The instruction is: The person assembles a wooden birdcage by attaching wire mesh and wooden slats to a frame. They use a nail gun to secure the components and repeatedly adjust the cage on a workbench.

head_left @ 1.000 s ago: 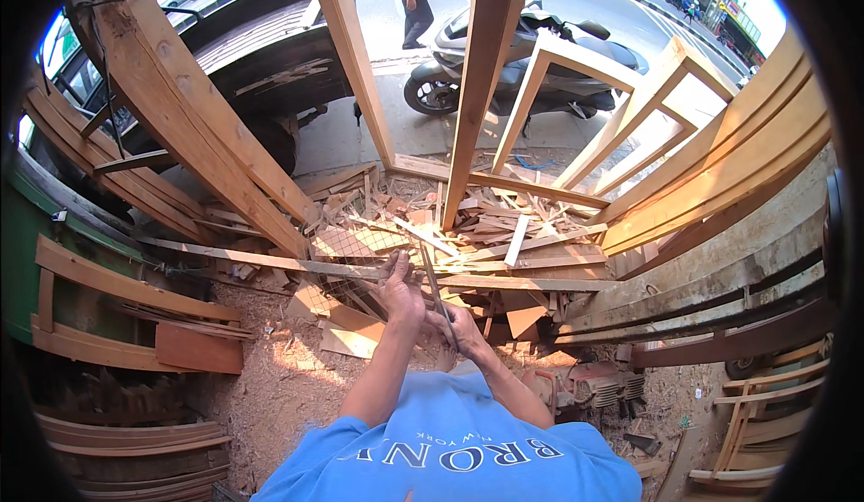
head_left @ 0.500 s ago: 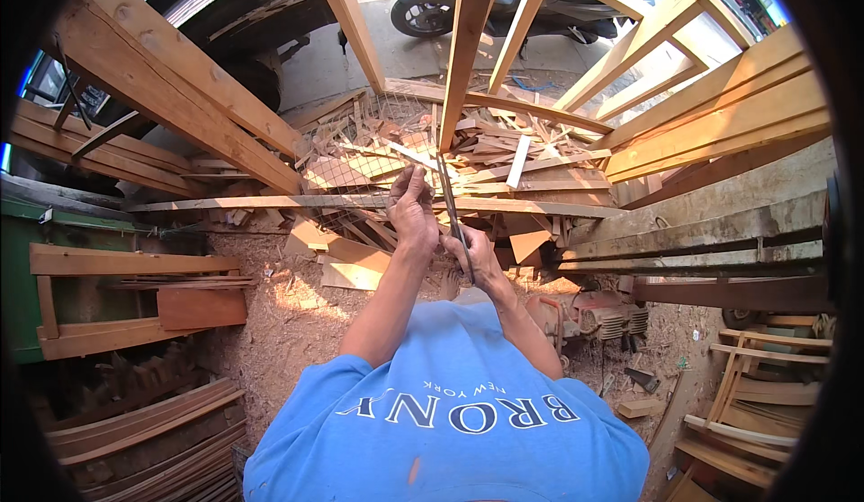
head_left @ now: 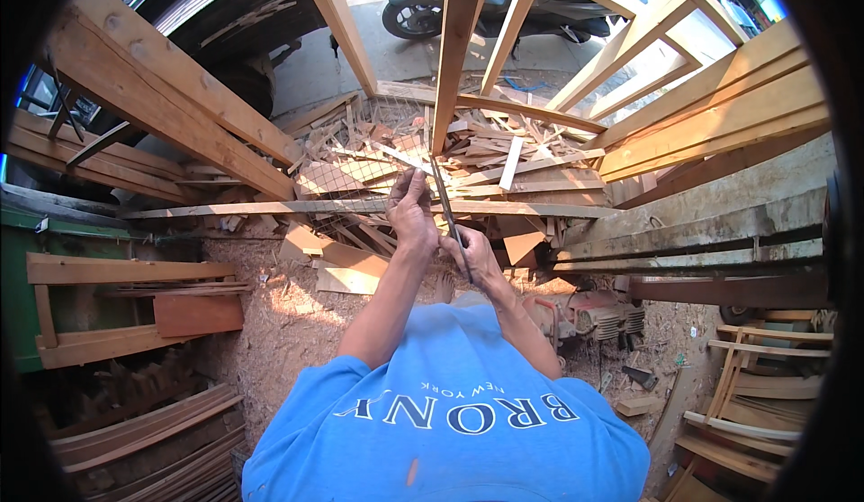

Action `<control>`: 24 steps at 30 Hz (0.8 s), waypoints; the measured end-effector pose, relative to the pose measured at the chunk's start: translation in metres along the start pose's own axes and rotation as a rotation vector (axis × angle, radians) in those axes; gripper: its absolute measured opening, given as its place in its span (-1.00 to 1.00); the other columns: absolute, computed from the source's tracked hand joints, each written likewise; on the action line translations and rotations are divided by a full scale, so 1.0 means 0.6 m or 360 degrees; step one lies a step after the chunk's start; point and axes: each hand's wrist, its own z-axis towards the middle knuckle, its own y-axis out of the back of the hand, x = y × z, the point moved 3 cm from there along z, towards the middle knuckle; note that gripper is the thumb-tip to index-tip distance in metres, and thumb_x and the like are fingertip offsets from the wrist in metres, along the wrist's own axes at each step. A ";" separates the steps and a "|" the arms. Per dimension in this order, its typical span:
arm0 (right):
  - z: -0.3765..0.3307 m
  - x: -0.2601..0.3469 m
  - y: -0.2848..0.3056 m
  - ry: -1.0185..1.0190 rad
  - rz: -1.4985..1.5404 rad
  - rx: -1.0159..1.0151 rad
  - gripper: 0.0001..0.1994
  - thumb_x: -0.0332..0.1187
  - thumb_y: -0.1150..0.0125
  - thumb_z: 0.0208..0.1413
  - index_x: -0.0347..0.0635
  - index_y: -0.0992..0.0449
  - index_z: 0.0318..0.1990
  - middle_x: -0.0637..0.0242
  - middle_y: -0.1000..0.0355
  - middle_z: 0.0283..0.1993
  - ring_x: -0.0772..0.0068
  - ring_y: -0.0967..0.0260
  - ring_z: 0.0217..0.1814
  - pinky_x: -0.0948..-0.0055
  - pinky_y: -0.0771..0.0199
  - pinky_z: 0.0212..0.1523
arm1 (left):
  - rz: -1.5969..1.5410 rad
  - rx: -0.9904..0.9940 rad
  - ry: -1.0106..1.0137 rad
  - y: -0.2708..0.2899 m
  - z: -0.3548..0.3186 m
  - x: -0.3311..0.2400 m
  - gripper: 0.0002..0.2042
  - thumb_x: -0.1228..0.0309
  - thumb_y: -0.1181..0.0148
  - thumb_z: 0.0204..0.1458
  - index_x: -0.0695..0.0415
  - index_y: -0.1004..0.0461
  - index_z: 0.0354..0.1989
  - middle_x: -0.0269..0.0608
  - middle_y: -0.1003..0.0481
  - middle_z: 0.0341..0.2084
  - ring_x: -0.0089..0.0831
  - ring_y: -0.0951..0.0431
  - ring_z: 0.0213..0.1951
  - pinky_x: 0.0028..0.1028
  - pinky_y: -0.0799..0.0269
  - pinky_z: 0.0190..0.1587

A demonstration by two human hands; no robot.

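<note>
A: Item one, the thin dark strip (head_left: 447, 209). Where did it lie?

B: Between the two hands, raised in front of the chest. Its long axis ran from lower right to upper left, the lower end at the right hand (head_left: 474, 254), the upper end rising past the left hand (head_left: 411, 209) toward the tall upright wooden post (head_left: 454, 47). Whether it was a blade or a file could not be told.

A: State of the fingers?

B: The right hand's fingers were closed round the lower part of the strip. The left hand's fingers were drawn together at its upper part, seemingly pinching it; the contact itself was too small to confirm.

A: Which hand stood nearer the free tip?

B: The left. The tip extended only a little beyond it.

A: Surroundings?

B: A heap of wood offcuts (head_left: 450, 146) beyond the hands, a long horizontal batten (head_left: 270, 207) across the heap, sawdust floor (head_left: 288, 322) below, a parked scooter (head_left: 468, 7) at the top.

A: Change against the earlier view?

B: Grip and slant of the strip were unchanged. The hands sat slightly higher against the heap, and the scooter had slid nearer the upper rim.
</note>
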 end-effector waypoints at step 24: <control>0.020 -0.014 0.016 0.0155 -0.0389 -0.0155 -0.69 -0.21 -0.22 0.02 -0.34 -0.55 -0.27 0.08 -0.43 -0.55 0.26 -0.35 -0.51 0.23 -0.40 -0.33 | -0.0076 0.0006 0.0226 0.026 0.019 0.025 -0.85 0.51 -0.29 0.12 0.13 -0.51 -0.15 -0.35 -0.54 -0.39 -0.61 -0.47 -0.44 -0.63 -0.46 -0.34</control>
